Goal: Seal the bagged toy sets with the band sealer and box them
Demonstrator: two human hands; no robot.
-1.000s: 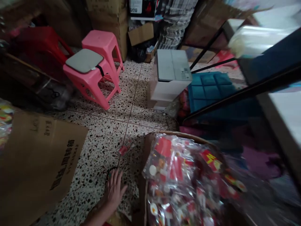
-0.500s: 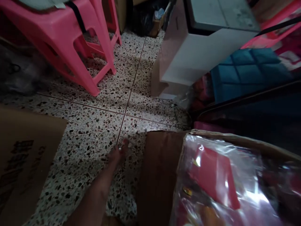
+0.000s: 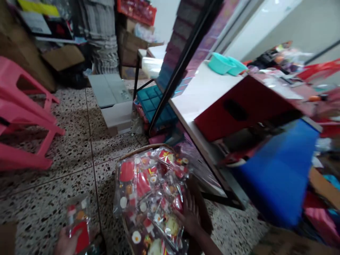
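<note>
My left hand [image 3: 69,241] is at the lower left, over the floor, its fingers closed on a clear plastic packet [image 3: 81,232] with a red card and small food-shaped toy pieces inside. My right hand [image 3: 190,212] reaches into a cardboard box [image 3: 200,198], fingers stretched out along the right side of the packets. It touches or lies close to them; its grip looks loose. Many similar clear packets [image 3: 143,184] fill the box, showing red pieces, fried-egg shapes and round white bits.
Pink stools [image 3: 32,131] stand on the speckled floor [image 3: 71,148] at the left. Beyond the box is a grey-white carton [image 3: 111,95]. A white table [image 3: 204,88] with a black metal post and a blue-and-red bin [image 3: 276,177] are on the right. Stacked bundles [image 3: 102,39] are behind.
The view has swung right and up, bringing the table and bin into sight. Earlier one hand reached low over the floor beside the box; now my left hand holds a packet and my right hand shows.
</note>
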